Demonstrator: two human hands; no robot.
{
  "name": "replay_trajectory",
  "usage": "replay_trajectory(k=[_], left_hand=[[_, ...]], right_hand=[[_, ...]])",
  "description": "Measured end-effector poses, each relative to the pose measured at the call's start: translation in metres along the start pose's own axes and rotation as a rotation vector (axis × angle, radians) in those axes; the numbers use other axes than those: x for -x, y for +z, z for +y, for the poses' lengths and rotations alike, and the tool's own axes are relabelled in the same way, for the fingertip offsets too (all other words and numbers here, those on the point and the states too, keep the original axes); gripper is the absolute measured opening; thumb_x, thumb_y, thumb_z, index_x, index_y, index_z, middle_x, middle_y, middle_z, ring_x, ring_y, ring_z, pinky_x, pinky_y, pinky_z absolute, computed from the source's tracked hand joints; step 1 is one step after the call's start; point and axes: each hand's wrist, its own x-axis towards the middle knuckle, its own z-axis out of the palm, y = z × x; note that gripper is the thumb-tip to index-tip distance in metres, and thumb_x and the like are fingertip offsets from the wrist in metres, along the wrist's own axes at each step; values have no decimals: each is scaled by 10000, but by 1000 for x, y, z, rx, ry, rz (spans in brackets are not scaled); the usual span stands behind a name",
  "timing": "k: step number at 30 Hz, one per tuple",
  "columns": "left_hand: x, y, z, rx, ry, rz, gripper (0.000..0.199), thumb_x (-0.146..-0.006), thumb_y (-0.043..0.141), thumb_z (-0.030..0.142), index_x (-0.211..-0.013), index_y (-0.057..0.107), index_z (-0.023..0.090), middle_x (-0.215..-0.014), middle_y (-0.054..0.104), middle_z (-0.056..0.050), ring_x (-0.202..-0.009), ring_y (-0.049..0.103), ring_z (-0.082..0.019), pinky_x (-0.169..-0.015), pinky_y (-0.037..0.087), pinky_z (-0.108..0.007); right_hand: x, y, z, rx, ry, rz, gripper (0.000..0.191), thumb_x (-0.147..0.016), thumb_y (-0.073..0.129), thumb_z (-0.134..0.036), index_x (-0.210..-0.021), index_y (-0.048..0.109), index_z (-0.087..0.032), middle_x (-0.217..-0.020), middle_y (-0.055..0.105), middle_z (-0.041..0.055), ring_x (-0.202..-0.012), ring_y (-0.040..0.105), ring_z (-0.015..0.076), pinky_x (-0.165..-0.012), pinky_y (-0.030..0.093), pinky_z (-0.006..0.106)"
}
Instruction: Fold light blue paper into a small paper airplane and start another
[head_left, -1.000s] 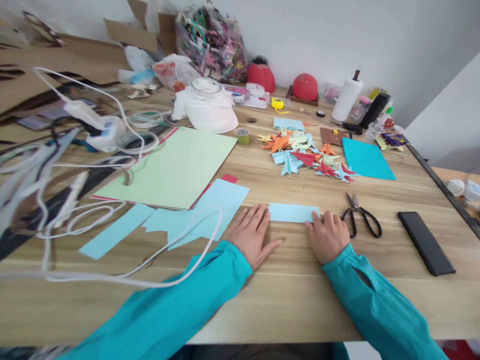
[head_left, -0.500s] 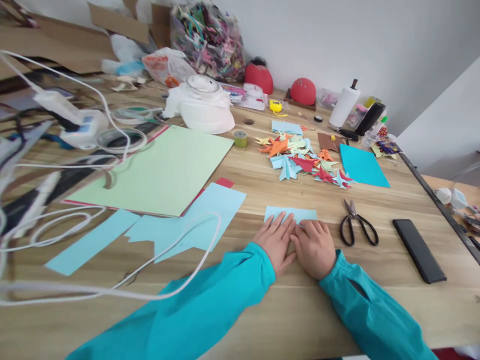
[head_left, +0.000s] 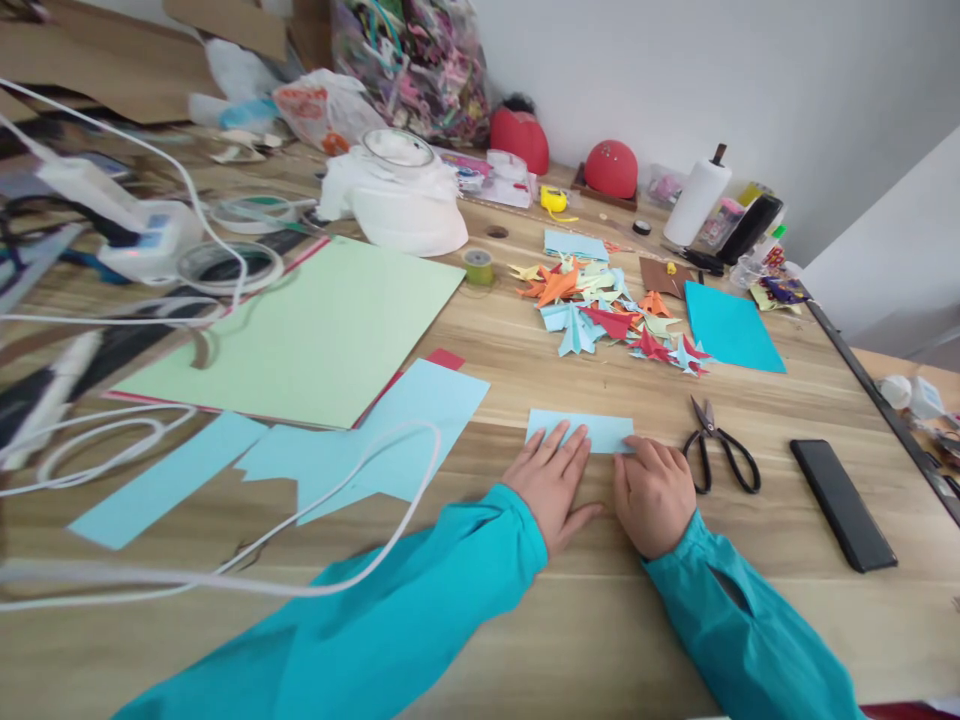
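A light blue paper strip (head_left: 609, 433) lies flat on the wooden table in front of me. My left hand (head_left: 551, 485) rests on its left part with the fingers spread and the thumb pointing right. At the strip's right end is my right hand (head_left: 656, 495), its fingers curled together and the fingertips touching the paper's edge; whether it pinches the paper is too small to tell. Black-handled scissors (head_left: 707, 430) lie just right of my right hand, blades slightly apart. Beyond the strip sits a pile of folded paper pieces (head_left: 574, 325) in several colours.
Left of my hands lie light blue paper offcuts (head_left: 420, 420) crossed by a white cable (head_left: 352, 583), and a large pale green sheet (head_left: 322, 340). A black phone (head_left: 842, 505) lies at the right, and a turquoise sheet (head_left: 735, 328) behind the scissors.
My right hand has slid right along the strip, away from my left hand, to the strip's right end. My left hand stays on the paper. The view has shifted slightly.
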Motion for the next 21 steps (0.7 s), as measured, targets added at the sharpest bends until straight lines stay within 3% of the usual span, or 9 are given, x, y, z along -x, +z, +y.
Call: replay_trajectory(k=[5,9,11,14,18,21], left_hand=[[0,-1,0,7,-4,-13,726,-822,330,593,-1351,393,99,-1460,316,-106,-1354,216,-310,-1092,165,-460],[1,-1,0,5,-1,-6,725,-819,340,587,-1354,387,100,-1453,327,-118,-1347,224,-314,-1087,167,-463],[1,-1,0,2,5,17,718,-817,347,587,-1345,401,103,-1444,344,-123,-1340,232,-314,-1080,177,-465],[-2,-1,1,-9,14,86,623,-834,381,531,-1288,473,113,-1396,415,-125,-1298,297,-311,-1045,238,-461],[-11,-6,-1,-60,25,167,326,-871,432,314,-1073,618,139,-1178,589,-131,-1066,484,-282,-855,390,-431],[-18,-14,-5,-112,89,172,222,-872,435,183,-950,640,152,-1006,638,-107,-873,530,-235,-718,401,-388]], right_hand=[[3,-4,11,32,39,1,193,-822,520,-170,-695,666,-173,-906,702,44,-816,602,169,-752,381,308],[4,-5,14,4,36,95,192,-830,506,-154,-738,674,-167,-815,707,48,-781,610,168,-775,392,317],[3,-2,12,-37,-10,105,175,-840,506,-175,-819,679,-163,-860,702,66,-832,603,183,-798,401,327],[2,5,7,-80,-115,23,220,-844,509,-213,-1001,654,-157,-1002,671,98,-949,568,219,-833,410,350],[0,12,7,-123,-156,-28,215,-846,510,-217,-1002,653,-176,-1027,648,98,-976,543,222,-850,416,362],[-2,13,9,-148,-186,-13,210,-857,504,-218,-1002,651,-178,-999,654,93,-958,547,212,-856,411,360]])
